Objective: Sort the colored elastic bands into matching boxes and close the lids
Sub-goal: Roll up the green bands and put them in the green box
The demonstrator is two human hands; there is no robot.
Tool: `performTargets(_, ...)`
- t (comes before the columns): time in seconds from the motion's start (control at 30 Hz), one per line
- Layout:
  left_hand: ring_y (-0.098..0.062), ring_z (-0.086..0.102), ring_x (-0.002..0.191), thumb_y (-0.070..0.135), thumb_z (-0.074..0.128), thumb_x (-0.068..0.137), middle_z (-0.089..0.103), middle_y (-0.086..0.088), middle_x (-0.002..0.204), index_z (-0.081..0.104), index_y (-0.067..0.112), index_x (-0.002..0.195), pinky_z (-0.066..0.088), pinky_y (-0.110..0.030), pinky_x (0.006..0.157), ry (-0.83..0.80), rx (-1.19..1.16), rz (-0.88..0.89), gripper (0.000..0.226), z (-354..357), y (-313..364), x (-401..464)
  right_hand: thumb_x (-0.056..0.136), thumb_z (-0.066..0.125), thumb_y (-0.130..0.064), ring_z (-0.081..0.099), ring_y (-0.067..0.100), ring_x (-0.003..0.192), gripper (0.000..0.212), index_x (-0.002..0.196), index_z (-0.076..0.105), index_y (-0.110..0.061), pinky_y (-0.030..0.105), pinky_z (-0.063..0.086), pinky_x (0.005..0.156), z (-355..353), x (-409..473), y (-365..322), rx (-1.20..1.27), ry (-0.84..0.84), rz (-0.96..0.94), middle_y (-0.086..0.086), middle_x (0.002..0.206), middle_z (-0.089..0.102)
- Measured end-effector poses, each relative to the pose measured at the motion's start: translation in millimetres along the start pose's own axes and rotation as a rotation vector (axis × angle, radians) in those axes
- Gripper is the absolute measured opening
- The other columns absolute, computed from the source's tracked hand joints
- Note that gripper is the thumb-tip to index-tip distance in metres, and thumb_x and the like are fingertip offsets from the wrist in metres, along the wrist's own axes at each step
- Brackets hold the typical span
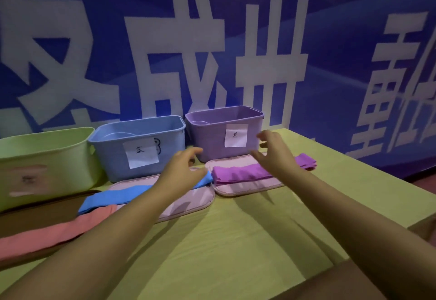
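Three open boxes stand in a row at the back of the table: a green box point(44, 155) at left, a blue box point(139, 143) in the middle, a purple box point(224, 129) at right, each with a paper label. A blue band point(113, 197) lies across a pink lid point(188, 203) in front of the blue box. A purple band point(238, 173) lies on another pink lid point(250, 188) before the purple box. A pink band point(54, 231) lies at the left. My left hand point(181, 169) hovers over the blue band with relaxed fingers. My right hand point(273, 153) hovers over the purple band, fingers spread.
The yellow-green table point(224, 240) ends at right in an edge near a red floor. A dark brown strip point(35, 212) lies under the pink band. A blue wall banner with large white characters point(200, 51) stands right behind the boxes.
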State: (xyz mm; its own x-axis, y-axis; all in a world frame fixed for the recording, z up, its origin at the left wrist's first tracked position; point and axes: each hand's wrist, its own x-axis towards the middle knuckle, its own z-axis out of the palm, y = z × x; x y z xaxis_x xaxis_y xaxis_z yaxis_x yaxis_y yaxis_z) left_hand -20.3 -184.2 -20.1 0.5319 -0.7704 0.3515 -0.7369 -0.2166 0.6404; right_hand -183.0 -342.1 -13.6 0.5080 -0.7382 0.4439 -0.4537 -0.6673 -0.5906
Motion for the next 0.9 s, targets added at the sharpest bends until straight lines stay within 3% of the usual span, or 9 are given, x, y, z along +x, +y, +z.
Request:
performTargets(0.17, -0.018, 0.055, 0.102, 0.016, 0.07, 0.081, 0.053, 0.0, 0.117, 0.051, 0.023, 0.128, 0.047, -0.034, 0.09, 0.111, -0.121, -0.091, 0.051, -74.0, -33.2, -56.2, 0.084, 0.069, -0.027, 0.056, 0.015, 0.103, 0.048, 0.125, 0.048, -0.013, 0.017, 0.042, 0.08, 30.4, -45.5, -98.3, 0.086, -0.139, -0.291, 0.006, 0.123, 0.051)
performTargets(0.3, -0.016, 0.055, 0.097, 0.011, 0.071, 0.081, 0.054, -0.004, 0.116, 0.048, 0.018, 0.131, 0.047, -0.031, 0.086, 0.201, -0.139, -0.174, 0.055, -139.4, -65.2, -113.4, 0.083, 0.069, -0.031, 0.057, 0.015, 0.101, 0.049, 0.124, 0.048, -0.014, 0.029, 0.047, 0.088, 64.4, -80.7, -171.4, 0.188, -0.225, -0.398, 0.004, 0.121, 0.051)
performTargets(0.37, -0.015, 0.057, 0.096, 0.011, 0.071, 0.081, 0.054, -0.005, 0.115, 0.047, 0.017, 0.132, 0.044, -0.025, 0.08, 0.234, -0.105, -0.24, 0.057, -170.9, -85.4, -144.0, 0.083, 0.069, -0.03, 0.058, 0.016, 0.103, 0.048, 0.124, 0.048, -0.015, 0.03, 0.047, 0.089, 85.2, -99.3, -205.7, 0.228, -0.28, -0.445, 0.004, 0.122, 0.051)
performTargets(0.47, -0.018, 0.059, 0.097, 0.015, 0.071, 0.08, 0.058, -0.003, 0.114, 0.05, 0.018, 0.129, 0.048, -0.03, 0.084, 0.263, -0.022, -0.339, 0.054, -216.0, -120.3, -189.6, 0.084, 0.068, -0.027, 0.056, 0.017, 0.106, 0.047, 0.124, 0.047, -0.014, 0.032, 0.045, 0.093, 120.9, -127.8, -257.6, 0.28, -0.359, -0.519, 0.006, 0.122, 0.051)
performTargets(0.63, -0.017, 0.058, 0.095, 0.012, 0.067, 0.083, 0.062, -0.002, 0.111, 0.061, 0.012, 0.117, 0.044, -0.026, 0.084, 0.347, 0.113, -0.479, 0.034, -273.1, -174.3, -241.1, 0.084, 0.067, -0.026, 0.048, 0.021, 0.116, 0.048, 0.127, 0.048, -0.013, 0.024, 0.034, 0.091, 178.2, -165.0, -326.9, 0.216, -0.457, -0.667, 0.007, 0.128, 0.048)
performTargets(0.77, -0.019, 0.058, 0.102, 0.011, 0.065, 0.086, 0.063, -0.007, 0.116, 0.061, 0.009, 0.116, 0.043, -0.029, 0.09, 0.374, 0.204, -0.563, 0.03, -299.1, -213.6, -255.8, 0.084, 0.066, -0.022, 0.052, 0.022, 0.112, 0.044, 0.126, 0.051, -0.014, 0.032, 0.042, 0.094, 225.0, -176.9, -356.8, 0.169, -0.564, -0.685, 0.006, 0.127, 0.05)
performTargets(0.9, -0.022, 0.056, 0.112, 0.022, 0.066, 0.086, 0.061, -0.007, 0.122, 0.06, 0.01, 0.12, 0.042, -0.03, 0.094, 0.321, 0.323, -0.573, 0.036, -308.3, -239.7, -245.7, 0.084, 0.065, -0.022, 0.052, 0.027, 0.113, 0.042, 0.124, 0.053, -0.014, 0.037, 0.042, 0.094, 265.3, -172.7, -369.2, 0.077, -0.555, -0.677, 0.008, 0.125, 0.052)
